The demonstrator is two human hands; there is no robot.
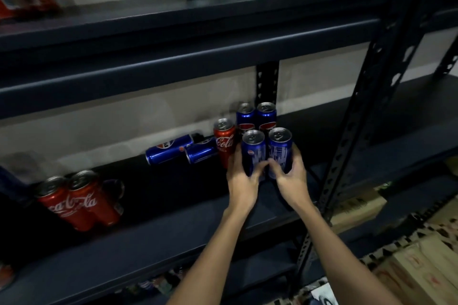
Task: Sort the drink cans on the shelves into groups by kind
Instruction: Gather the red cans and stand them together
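Fingers (257, 167) of the left hand (241, 181) curl round one upright blue can (253, 148); the right hand (290, 176) grips its neighbour (280, 148), both touching, near the shelf's (173, 238) right end. Two more blue cans (256, 116) stand behind, a red can (224, 141) just left.

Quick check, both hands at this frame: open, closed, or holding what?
Left hand: grips the left front blue Pepsi can.
Right hand: grips the right front blue Pepsi can.

Four upright Pepsi cans (265, 136) right on middle shelf (173, 225); Coke can (224, 142) touching left.
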